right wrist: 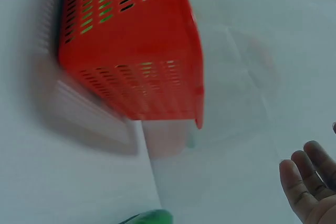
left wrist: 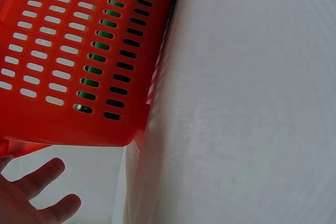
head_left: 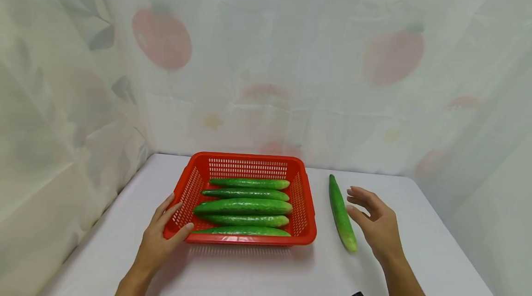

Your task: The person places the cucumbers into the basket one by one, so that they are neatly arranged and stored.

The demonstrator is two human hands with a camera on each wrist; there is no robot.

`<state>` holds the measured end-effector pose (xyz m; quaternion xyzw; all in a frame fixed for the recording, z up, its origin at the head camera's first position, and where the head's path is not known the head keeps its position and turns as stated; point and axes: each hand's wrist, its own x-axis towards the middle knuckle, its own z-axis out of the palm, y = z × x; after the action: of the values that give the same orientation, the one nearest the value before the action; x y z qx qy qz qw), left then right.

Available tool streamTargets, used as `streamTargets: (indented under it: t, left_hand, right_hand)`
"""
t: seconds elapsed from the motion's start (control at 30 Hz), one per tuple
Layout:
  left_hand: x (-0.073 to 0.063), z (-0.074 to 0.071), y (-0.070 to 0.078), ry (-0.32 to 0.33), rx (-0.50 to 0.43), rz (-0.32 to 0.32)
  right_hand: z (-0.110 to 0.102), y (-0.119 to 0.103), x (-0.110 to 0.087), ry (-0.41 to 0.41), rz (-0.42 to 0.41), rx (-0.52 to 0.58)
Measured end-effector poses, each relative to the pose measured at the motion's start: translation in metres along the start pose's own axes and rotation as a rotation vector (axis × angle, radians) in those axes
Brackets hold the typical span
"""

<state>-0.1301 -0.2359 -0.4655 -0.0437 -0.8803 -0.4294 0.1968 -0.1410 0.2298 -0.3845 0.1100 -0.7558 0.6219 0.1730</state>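
Observation:
A red plastic basket (head_left: 249, 239) with slotted walls stands on the table, and several green cucumbers (head_left: 245, 206) lie crosswise in it. My left hand (head_left: 160, 236) is at the basket's front left corner, fingers spread along the rim and thumb by the front edge. In the left wrist view its fingertips (left wrist: 51, 169) show beside the basket's end. One more cucumber (head_left: 341, 215) lies on the table to the right of the basket, pale end toward me. Just right of it, my right hand (head_left: 378, 224) hovers with fingers loosely bent and nothing held.
The white table (head_left: 257, 273) is bordered by a printed curtain (head_left: 266, 56) at the back, with further hanging cloth at the left and right. A small dark object (head_left: 357, 293) shows at the bottom edge of the head view.

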Motion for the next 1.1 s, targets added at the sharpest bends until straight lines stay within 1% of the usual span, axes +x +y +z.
streamTargets:
  t: [0.3,0.43,0.53,0.67,0.87,1.0,1.1]
  left_hand:
    - [0.0,0.001,-0.003,0.006,0.004,0.004]
    - [-0.001,0.001,-0.002,-0.001,0.003,-0.006]
    - [-0.001,0.001,-0.002,-0.003,0.006,-0.011]
    - [-0.001,0.001,-0.001,-0.002,0.0,-0.01]
    - [-0.001,0.0,0.0,-0.004,-0.004,-0.005]
    - [0.0,0.0,0.0,-0.002,-0.005,0.002]
    - [0.0,-0.001,-0.001,0.003,-0.001,0.005]
  right_hand:
    - [-0.007,0.03,-0.011,0.093,0.101,-0.137]
    - [-0.009,0.044,-0.015,0.129,0.136,-0.155]
    - [-0.01,0.055,-0.017,0.148,0.158,-0.142]
    - [-0.01,0.07,-0.02,0.148,0.193,-0.143]
    - [-0.011,0.088,-0.025,0.122,0.237,-0.176]
    - [-0.01,0.096,-0.028,0.118,0.274,-0.197]
    - [-0.009,0.101,-0.03,0.105,0.298,-0.187]
